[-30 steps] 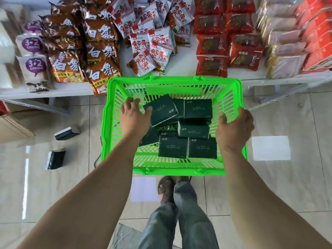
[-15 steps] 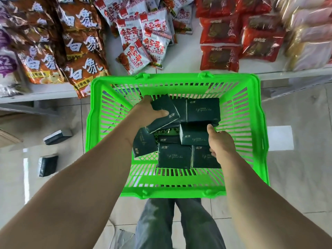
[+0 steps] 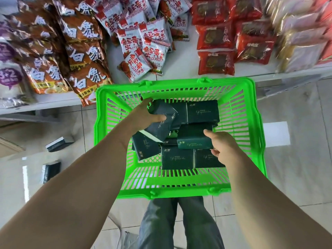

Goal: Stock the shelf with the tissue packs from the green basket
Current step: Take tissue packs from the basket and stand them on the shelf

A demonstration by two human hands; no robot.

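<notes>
A bright green basket (image 3: 255, 133) sits on the floor in front of the shelf, holding several dark green tissue packs. My left hand (image 3: 143, 115) grips a tilted pack (image 3: 161, 123) at the basket's upper left, thumb across its top face. My right hand (image 3: 221, 147) pinches the right end of another pack (image 3: 192, 139) near the middle, thumb on top and fingers under its side. More packs (image 3: 177, 158) lie flat beneath both hands. The white shelf (image 3: 183, 58) stands just beyond the basket.
The shelf carries brown noodle bags (image 3: 84, 54), white and red snack bags (image 3: 142, 45), and red packets (image 3: 215, 62). Two dark packs (image 3: 58, 143) lie on the tiled floor at the left. My legs (image 3: 179, 225) stand below the basket.
Both hands went from the basket's rim down into it and each took hold of a pack. The view moved closer to the basket.
</notes>
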